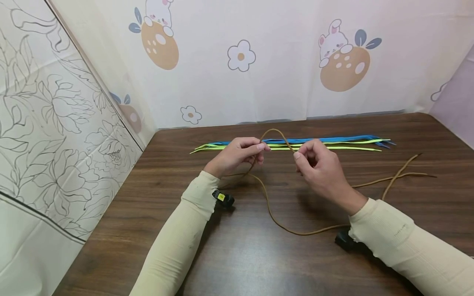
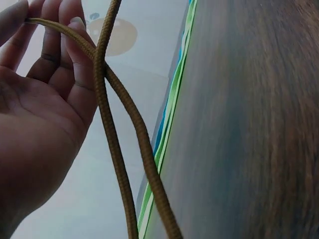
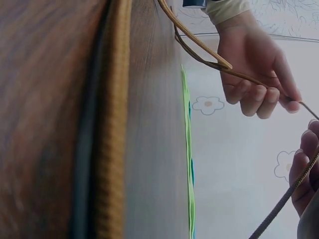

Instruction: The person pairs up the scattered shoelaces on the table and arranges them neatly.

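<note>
A thin brown shoelace (image 1: 274, 130) arches between the two hands above the table. My left hand (image 1: 242, 152) pinches it between thumb and forefinger, and the left wrist view shows the lace (image 2: 119, 94) crossing over itself beside the palm. My right hand (image 1: 320, 166) pinches the other side of the arch with thumb and fingertips. From the hands the lace runs down in a wide curve over the table, and its two tipped ends cross at the right. In the right wrist view the left hand (image 3: 256, 64) shows with the lace running across its fingers.
Blue laces (image 1: 348, 138) and neon yellow-green laces (image 1: 352, 148) lie stretched side by side along the back of the dark wooden table (image 1: 237, 263). Behind it hangs a printed curtain (image 1: 281, 82). A flower-patterned sheet (image 1: 66, 123) covers the left side.
</note>
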The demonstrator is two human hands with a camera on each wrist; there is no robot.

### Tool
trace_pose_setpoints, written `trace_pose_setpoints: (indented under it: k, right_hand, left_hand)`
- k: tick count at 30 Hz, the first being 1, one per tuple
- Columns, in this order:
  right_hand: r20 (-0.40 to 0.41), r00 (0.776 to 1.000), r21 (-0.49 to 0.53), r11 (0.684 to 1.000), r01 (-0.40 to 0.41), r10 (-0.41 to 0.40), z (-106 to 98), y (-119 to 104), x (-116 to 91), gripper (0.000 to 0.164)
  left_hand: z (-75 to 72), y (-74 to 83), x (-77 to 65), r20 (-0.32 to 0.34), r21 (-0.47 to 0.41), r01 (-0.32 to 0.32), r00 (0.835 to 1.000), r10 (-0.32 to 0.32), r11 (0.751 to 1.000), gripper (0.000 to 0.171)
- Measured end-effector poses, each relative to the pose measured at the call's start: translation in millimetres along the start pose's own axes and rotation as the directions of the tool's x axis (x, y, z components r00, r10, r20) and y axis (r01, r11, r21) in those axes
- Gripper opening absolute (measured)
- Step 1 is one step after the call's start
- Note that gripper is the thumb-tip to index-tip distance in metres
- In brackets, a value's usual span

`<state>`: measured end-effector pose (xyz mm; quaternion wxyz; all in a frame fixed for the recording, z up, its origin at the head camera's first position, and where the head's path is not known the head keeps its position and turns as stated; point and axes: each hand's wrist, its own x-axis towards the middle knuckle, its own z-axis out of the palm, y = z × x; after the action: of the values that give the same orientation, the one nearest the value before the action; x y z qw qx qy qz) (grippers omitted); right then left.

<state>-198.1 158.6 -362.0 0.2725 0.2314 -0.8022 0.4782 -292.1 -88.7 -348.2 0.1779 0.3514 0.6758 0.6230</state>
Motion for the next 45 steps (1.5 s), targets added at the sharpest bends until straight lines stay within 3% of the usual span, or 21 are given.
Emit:
trace_pose_setpoints:
  k: [16, 35, 45]
  right_hand:
    - [0.010, 1.000, -0.004, 1.000, 0.004, -0.004, 1, 1, 0, 0.010]
    - [0.014, 1.000, -0.018, 1.000, 0.012, -0.012, -4, -1, 1, 0.009]
    - [0.025, 1.000, -0.001, 1.000, 0.017, -0.017, -3, -2, 1, 0.010]
  left_hand:
    - [4.5, 6.1, 0.4, -0.001, -0.044, -0.088, 0.996, 0.088, 0.995, 0.017]
    - [9.0, 16.3, -0.7, -0.045, -0.059, -0.127, 0.991, 0.124, 0.990, 0.022]
    - [10.3, 20.1, -0.1, -0.067, -0.081, -0.112, 0.992, 0.107, 0.990, 0.031]
